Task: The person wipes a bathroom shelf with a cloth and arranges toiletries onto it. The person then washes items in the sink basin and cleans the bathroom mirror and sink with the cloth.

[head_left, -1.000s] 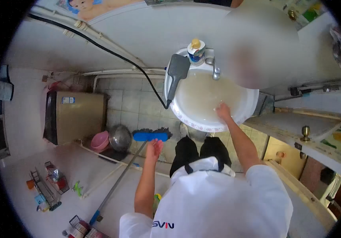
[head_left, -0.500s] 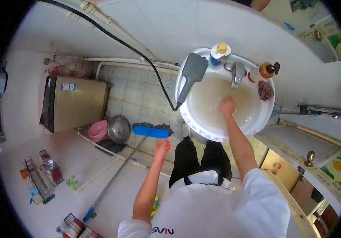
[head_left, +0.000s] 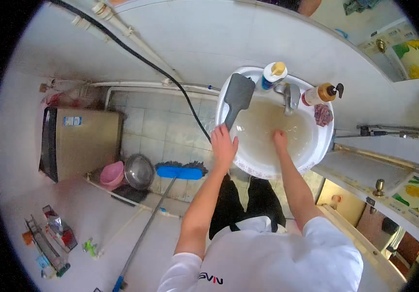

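My left hand (head_left: 225,148) is at the left rim of the white sink (head_left: 258,170), over the lower end of the handle of a grey shower head (head_left: 241,91). Its fingers are stretched out and its thumb stands apart; I cannot tell whether they touch the handle. The shower head lies on the rim, its black hose (head_left: 190,97) running off to the upper left. Over the cloudy water (head_left: 263,121) in the basin, my right hand (head_left: 280,141) is closed, fingertips hidden. A faucet (head_left: 291,97) stands at the back.
On the sink's back edge are a white bottle (head_left: 273,75), an amber pump bottle (head_left: 319,94) and a crumpled reddish cloth (head_left: 323,115). A blue mop (head_left: 179,173) leans at left, near a metal basin (head_left: 139,172), a pink basin (head_left: 112,175) and a washing machine (head_left: 87,141).
My left hand has moved up and right, from beside the mop head to the shower head's handle. My right hand stays over the basin, slightly lower in view. The view has shifted a little.
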Available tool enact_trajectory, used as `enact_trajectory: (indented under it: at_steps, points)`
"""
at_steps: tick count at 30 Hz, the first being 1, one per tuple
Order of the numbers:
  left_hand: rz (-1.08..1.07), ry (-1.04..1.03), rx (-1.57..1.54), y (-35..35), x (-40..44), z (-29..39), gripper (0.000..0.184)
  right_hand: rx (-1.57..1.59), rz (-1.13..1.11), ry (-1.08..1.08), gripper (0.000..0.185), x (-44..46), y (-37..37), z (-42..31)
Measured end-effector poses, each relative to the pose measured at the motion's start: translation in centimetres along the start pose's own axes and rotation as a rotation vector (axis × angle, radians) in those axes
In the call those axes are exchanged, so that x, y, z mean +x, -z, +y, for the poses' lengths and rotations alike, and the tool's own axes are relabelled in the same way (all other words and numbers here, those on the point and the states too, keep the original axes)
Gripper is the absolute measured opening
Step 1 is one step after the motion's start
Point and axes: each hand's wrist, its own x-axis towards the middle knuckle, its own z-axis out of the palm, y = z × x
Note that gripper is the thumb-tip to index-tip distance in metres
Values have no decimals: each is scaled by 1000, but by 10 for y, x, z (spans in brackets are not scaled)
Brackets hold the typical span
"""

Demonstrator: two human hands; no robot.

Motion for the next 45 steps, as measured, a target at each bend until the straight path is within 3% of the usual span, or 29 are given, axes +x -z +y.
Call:
enact_trajectory:
  at_steps: [2, 3, 5, 6, 8, 10, 12, 14, 16, 18, 20, 22, 23, 25, 26, 31, 34, 36, 38, 40, 41, 43, 44, 45]
  points:
    - [-125, 31, 120, -18, 27, 3, 51, 113, 247, -50, 28, -12, 0, 8]
    - [-137, 23, 116, -24, 33, -1, 51, 115, 259, -60, 28, -24, 0, 9]
    - [-230, 83, 64, -29, 46, -12, 48, -322, 300, 261, 24, -45, -1, 0]
    - [-234, 75, 62, -27, 47, -14, 48, -320, 308, 257, 24, -52, -2, -12]
    - [-15, 40, -148, -14, 41, -21, 42, -483, 247, 412, 26, -73, -12, -44]
    - [-8, 70, -153, 9, 38, -26, 37, -425, 55, 509, 30, -92, -26, -99]
    - [19, 201, -270, 40, 36, -30, 33, -478, 55, 670, 31, -89, -53, -140]
    - [-8, 302, -327, 63, 37, -33, 31, -428, 58, 648, 34, -88, -75, -200]
    - [-41, 401, -384, 69, 35, -49, 29, -361, 178, 800, 36, -62, -97, -231]
    - [85, 359, -492, 56, 29, -72, 26, -510, 231, 742, 33, -31, -116, -235]
    - [68, 400, -612, 61, 28, -66, 23, -660, 280, 678, 30, -13, -129, -224]
    - [-112, 712, -887, 67, 30, -58, 25, -402, 268, 517, 23, -6, -136, -217]
    - [-175, 774, -981, 67, 34, -50, 30, -402, 280, 510, 23, -17, -128, -218]
    - [-143, 726, -1168, 46, 42, -33, 26, -444, 2, 852, 18, -57, -104, -217]
    - [-95, 678, -1349, 34, 49, -24, 22, -449, 13, 849, 18, -71, -103, -212]
    - [-170, 675, -1337, -8, 74, -1, 31, -172, -240, 836, 20, -111, -88, -197]
    - [-156, 723, -1252, -1, 79, 19, 30, -157, -234, 953, 31, -116, -65, -185]
    - [-116, 663, -1107, -7, 87, 14, 26, -118, 214, 730, 56, -125, -40, -214]
    - [-156, 607, -995, -15, 96, 8, 28, 28, 617, 822, 78, -100, -24, -249]
    - [-92, 313, -718, -43, 104, -8, 28, -101, 705, 807, 94, -74, -18, -274]
    - [-142, 353, -682, -38, 104, 1, 28, -93, 702, 803, 94, -55, -20, -276]
    - [-131, 281, -667, -38, 99, -1, 27, 178, 491, 829, 94, -20, -28, -274]
    - [-127, 208, -662, -41, 100, 0, 26, 183, 494, 835, 94, -20, -22, -281]
    - [-121, 273, -629, -38, 97, 9, 28, 152, 403, 808, 93, -26, -14, -282]
